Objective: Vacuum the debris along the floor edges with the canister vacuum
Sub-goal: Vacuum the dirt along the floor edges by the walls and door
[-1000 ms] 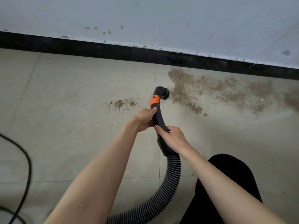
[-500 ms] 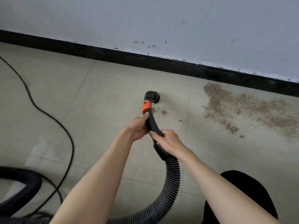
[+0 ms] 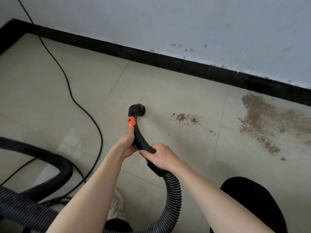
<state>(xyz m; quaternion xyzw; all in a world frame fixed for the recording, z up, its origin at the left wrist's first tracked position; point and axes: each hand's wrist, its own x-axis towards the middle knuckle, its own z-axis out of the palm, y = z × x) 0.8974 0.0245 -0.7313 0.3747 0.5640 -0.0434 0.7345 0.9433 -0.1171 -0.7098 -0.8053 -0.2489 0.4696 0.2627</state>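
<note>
Both hands are clamped on the wand: left hand higher, thumb by the orange collar, right hand lower, near the hose. Over the last second the nozzle has swung left, off the debris. It now sits on bare tile, possibly just lifted. The small patch and big patch lie to the right, unvacuumed, so the stroke must return.

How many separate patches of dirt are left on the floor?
2. A small patch lies just right of the vacuum nozzle; a large patch spreads farther right, up to the black baseboard. A few stray specks lie between, and more may continue past the right edge.
</note>
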